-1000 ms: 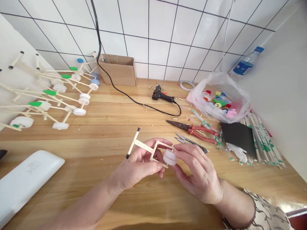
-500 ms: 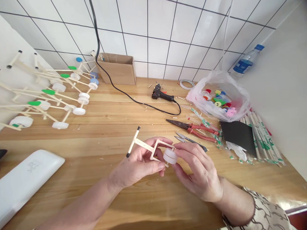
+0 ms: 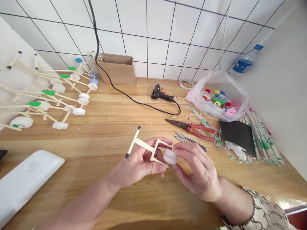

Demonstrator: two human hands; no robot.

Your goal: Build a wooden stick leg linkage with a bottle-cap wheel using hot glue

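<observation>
My left hand is closed around a small frame of pale wooden sticks. At its upper left end a crossbar with black tips sticks out; at the other end it forks into two prongs. Between those prongs sits a white wheel that looks like two bottle caps joined together, on a thin stick axle. The thumb of my left hand presses near the lower prong. My right hand grips the wheel's right side with thumb and fingers, its fingertips also close to the upper prong's end.
Stick models with cap wheels stand at the left. Beyond my hands lie a black glue gun with its cord, red-handled pliers and snips. A bag of caps and wrapped chopsticks are at the right.
</observation>
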